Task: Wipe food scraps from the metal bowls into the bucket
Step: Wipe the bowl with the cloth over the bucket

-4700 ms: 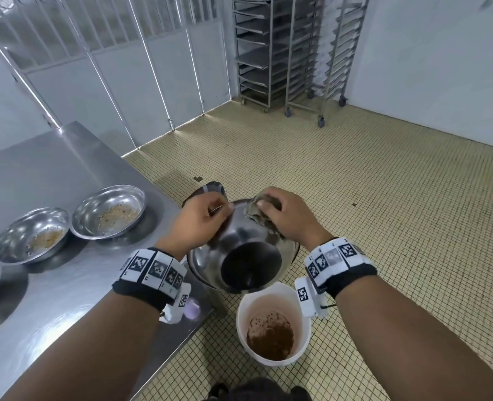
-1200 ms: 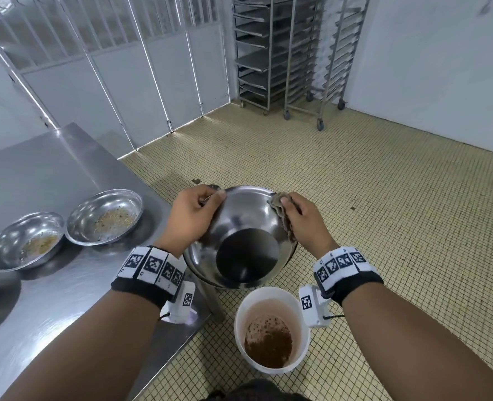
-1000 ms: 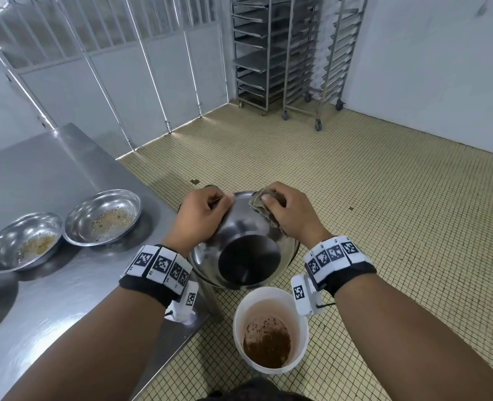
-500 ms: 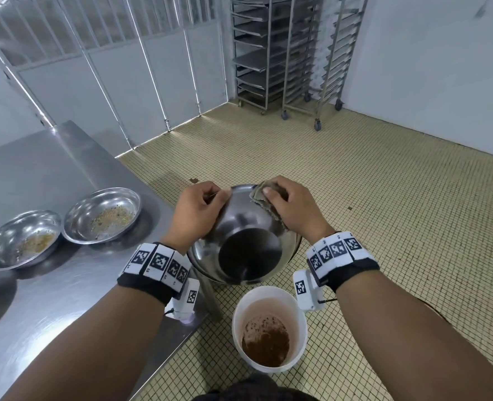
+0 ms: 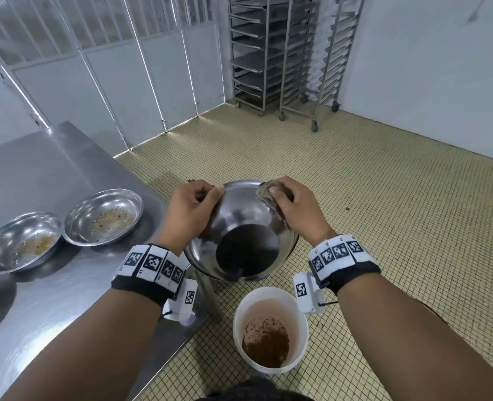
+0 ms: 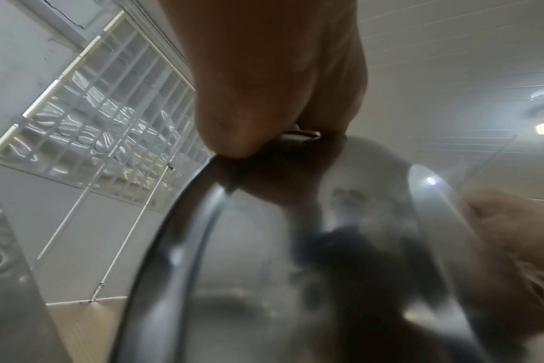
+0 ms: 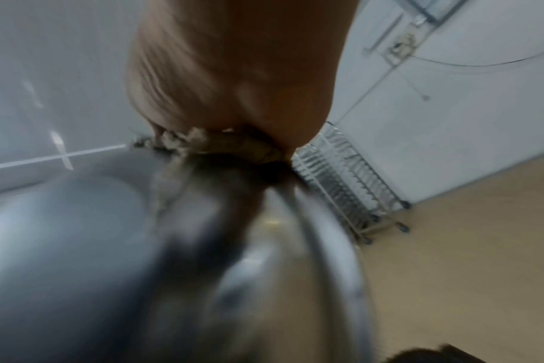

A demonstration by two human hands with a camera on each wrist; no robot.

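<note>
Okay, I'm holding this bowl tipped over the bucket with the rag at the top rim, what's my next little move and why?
Probably drag the rag down the bowl's inner wall toward its low edge. The left hand grips the far rim and the right hand pinches the rag at the upper right rim, so a downward stroke should push any residue into the bucket just below.
</note>
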